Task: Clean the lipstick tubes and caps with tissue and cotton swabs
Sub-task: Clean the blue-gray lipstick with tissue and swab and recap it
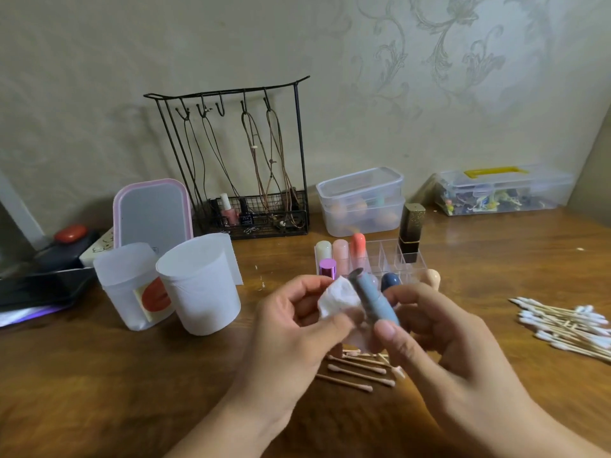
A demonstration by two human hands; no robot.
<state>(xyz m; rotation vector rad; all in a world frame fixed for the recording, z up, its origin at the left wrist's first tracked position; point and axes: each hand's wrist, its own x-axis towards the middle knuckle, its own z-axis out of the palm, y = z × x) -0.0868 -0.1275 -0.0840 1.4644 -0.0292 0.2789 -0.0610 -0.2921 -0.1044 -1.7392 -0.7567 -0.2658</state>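
My right hand grips a blue-grey lipstick tube, tilted with its open end up and to the left. My left hand pinches a crumpled white tissue against the tube's side. Behind my hands a clear organiser holds several lipsticks, among them a purple one, an orange one and a black and gold one. A dark blue cap shows just behind the tube. Used pink-tipped cotton swabs lie on the table under my hands.
A heap of clean cotton swabs lies at the right. Two white cups stand at the left, in front of a pink-framed mirror. A black wire rack and clear plastic boxes line the wall.
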